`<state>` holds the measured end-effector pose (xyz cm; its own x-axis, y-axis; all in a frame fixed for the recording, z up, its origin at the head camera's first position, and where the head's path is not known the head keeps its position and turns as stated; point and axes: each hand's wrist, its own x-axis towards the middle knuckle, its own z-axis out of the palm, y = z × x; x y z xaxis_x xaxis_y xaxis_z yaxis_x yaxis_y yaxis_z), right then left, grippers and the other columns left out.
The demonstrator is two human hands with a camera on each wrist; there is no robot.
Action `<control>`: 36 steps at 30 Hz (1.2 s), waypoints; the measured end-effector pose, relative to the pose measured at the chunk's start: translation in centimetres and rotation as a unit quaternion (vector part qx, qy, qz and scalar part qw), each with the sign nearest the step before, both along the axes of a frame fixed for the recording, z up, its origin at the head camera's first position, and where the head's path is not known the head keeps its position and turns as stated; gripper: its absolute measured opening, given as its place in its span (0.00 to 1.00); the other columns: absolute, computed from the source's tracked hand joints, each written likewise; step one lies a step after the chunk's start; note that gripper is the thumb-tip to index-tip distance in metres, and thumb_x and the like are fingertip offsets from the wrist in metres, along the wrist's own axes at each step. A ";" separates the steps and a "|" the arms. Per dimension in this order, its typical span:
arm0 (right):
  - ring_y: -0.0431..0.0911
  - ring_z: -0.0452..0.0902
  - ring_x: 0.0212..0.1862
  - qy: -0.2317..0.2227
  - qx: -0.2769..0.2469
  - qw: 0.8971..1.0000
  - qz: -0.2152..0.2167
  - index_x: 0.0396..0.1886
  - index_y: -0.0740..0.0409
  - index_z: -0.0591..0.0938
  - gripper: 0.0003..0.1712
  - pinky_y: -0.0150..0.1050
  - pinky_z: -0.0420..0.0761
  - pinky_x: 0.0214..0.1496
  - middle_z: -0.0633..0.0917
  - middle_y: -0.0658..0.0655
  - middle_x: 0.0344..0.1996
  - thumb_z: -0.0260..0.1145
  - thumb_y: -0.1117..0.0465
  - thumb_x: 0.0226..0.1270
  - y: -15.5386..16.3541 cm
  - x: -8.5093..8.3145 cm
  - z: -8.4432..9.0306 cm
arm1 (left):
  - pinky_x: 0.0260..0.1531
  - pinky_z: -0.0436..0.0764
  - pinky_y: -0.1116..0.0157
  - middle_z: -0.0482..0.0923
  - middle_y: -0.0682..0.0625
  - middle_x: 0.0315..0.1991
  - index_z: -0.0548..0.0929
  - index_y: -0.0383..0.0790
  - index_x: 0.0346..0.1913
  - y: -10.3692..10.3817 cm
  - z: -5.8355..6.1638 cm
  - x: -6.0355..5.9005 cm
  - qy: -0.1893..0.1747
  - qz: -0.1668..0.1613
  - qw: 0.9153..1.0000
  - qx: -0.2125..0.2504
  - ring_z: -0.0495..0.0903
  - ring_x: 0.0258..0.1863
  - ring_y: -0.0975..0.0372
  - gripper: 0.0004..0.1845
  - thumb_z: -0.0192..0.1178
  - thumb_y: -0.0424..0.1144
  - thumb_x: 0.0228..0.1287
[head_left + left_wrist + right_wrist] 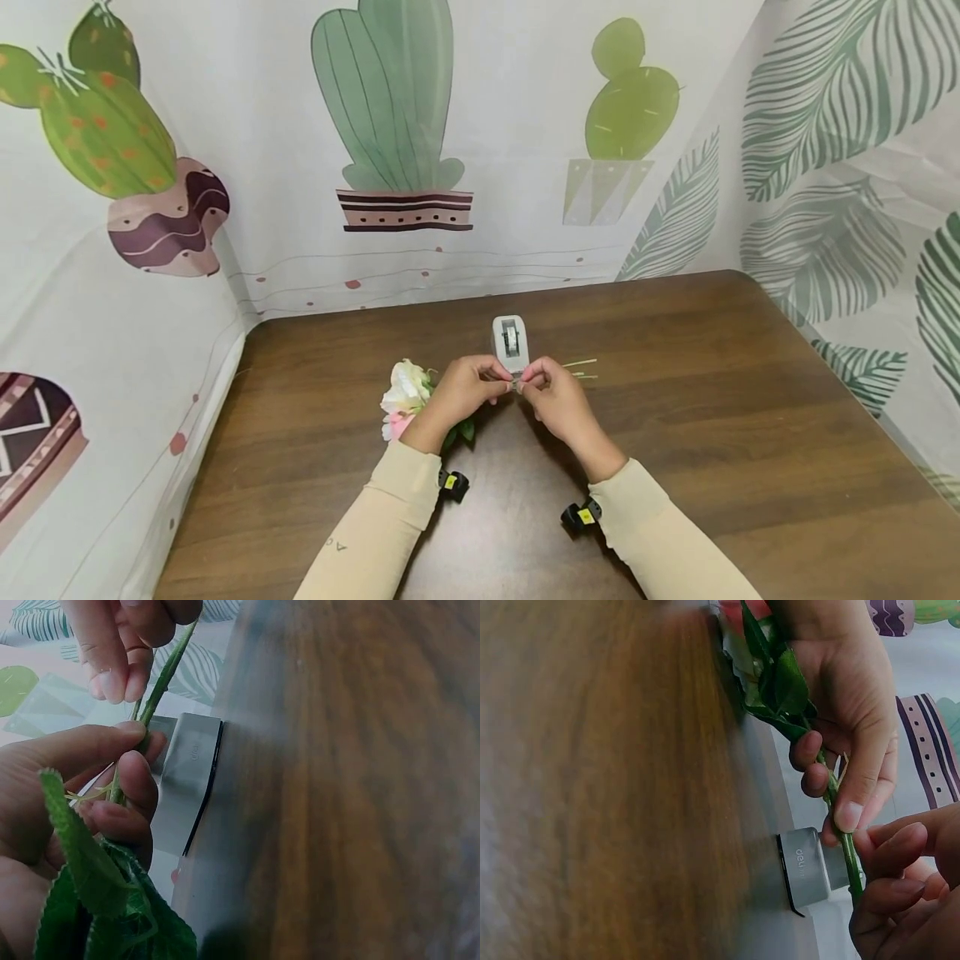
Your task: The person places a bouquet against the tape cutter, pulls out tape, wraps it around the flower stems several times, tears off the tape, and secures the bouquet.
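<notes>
My left hand (463,392) grips a small bunch of artificial flowers (407,385) by the stems, with thumb and index finger pinching them. White and pink blooms lie to the left, partly behind that wrist. In the left wrist view, green leaves (90,877) hang below the left hand, and the green stem (159,694) runs up towards the other hand. My right hand (558,400) is curled close beside the left fingertips and pinches at the stems. Thin stem ends (583,363) stick out to its right. Any tape between the fingertips is hidden.
A white-grey tape dispenser (513,360) with a roll in it stands on the brown wooden table (720,400), just behind both hands. Behind the table hangs a white cloth (517,150) printed with cacti and leaves. Both wrists wear black camera straps.
</notes>
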<state>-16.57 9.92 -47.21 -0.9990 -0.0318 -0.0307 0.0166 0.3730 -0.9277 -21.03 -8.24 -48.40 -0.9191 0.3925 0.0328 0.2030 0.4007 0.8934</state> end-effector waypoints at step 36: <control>0.40 0.73 0.20 0.021 0.052 0.998 -0.004 0.36 0.57 0.78 0.05 0.33 0.74 0.23 0.84 0.55 0.29 0.68 0.67 0.66 0.0 0.7 -0.5 | 0.25 0.80 0.66 0.88 0.47 0.33 0.87 0.43 0.41 0.0 0.6 0.1 -0.015 -0.002 1.000 0.021 0.80 0.22 0.63 0.05 0.69 0.34 0.62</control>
<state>-15.85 9.94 -47.73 -0.9997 -0.0233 0.0081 -0.0181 0.4676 -0.8838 -20.91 -8.22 -47.80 -0.9180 0.3960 0.0209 0.1772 0.3625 0.9150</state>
